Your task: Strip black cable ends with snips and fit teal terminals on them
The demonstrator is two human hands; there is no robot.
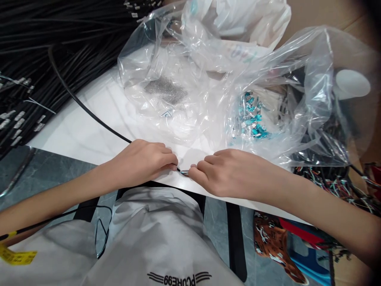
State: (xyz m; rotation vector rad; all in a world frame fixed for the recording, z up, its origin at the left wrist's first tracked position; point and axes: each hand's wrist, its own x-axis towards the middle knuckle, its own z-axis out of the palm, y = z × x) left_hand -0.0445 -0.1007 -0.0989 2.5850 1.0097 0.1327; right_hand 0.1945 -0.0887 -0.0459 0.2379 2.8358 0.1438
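My left hand (143, 161) pinches the end of a thin black cable (89, 113) near the front edge of the white table (77, 135). The cable curves away to the upper left toward a heap of black cables. My right hand (232, 171) faces the left one, its fingertips closed on a small metal piece (184, 172) at the cable's tip. The two hands nearly touch just above the table edge.
A big pile of black cables (44, 47) fills the upper left. Clear plastic bags hold small grey parts (166, 89) and teal parts (251, 117). Tangled coloured wires (336, 184) lie at the right. A cardboard box (327, 16) stands behind.
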